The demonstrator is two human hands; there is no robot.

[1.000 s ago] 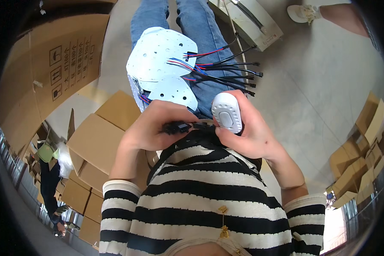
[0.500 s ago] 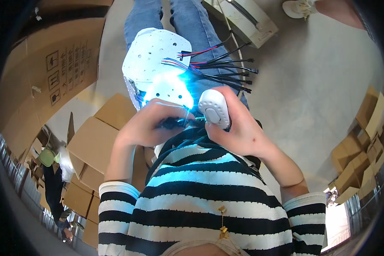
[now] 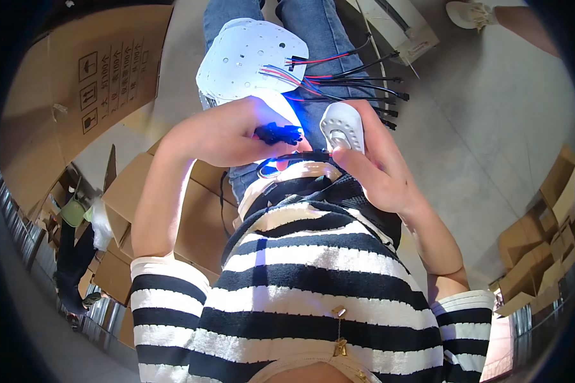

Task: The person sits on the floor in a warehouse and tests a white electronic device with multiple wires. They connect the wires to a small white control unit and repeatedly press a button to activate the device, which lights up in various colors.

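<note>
the left hand (image 3: pixel 227 134) is closed around a small black plug connector (image 3: pixel 278 133), lit blue, just off the near edge of the white perforated plastic panel (image 3: pixel 252 60) lying across the lap. the right hand (image 3: pixel 370 166) grips a white oval plastic remote (image 3: pixel 342 126), thumb on it. best to keep the plug steady and the coloured wires (image 3: pixel 338 83) slack.

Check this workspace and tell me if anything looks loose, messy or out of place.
The coloured wires fan out loose and unbundled from the white perforated panel on the lap. The left hand grips a black connector; the right hand holds a white remote. Nothing looks damaged.
</note>
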